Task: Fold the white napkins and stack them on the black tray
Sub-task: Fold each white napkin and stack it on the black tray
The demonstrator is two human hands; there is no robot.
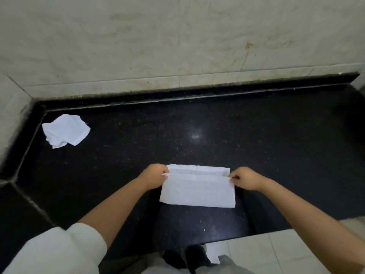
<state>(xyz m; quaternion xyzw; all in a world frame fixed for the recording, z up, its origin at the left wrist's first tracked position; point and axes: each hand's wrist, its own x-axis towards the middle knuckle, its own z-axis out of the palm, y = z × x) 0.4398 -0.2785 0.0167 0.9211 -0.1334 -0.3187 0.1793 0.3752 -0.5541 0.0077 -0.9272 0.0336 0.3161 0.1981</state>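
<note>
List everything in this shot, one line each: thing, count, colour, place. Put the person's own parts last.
napkin being folded: 1, white, near middle of the counter, top layer pinched at both ends
crumpled napkins: a small loose pile, number unclear, white, far left corner of the counter
counter: 1, black speckled stone, fills the middle of the view
wall tiles: several, pale cream, behind and left of the counter
floor tiles: several, pale, below the counter's near edge
black tray: none seen
left hand: 1, bare, pinching the napkin's left end
right hand: 1, bare, pinching the napkin's right end
left sleeve: 1, white, bottom left
</note>
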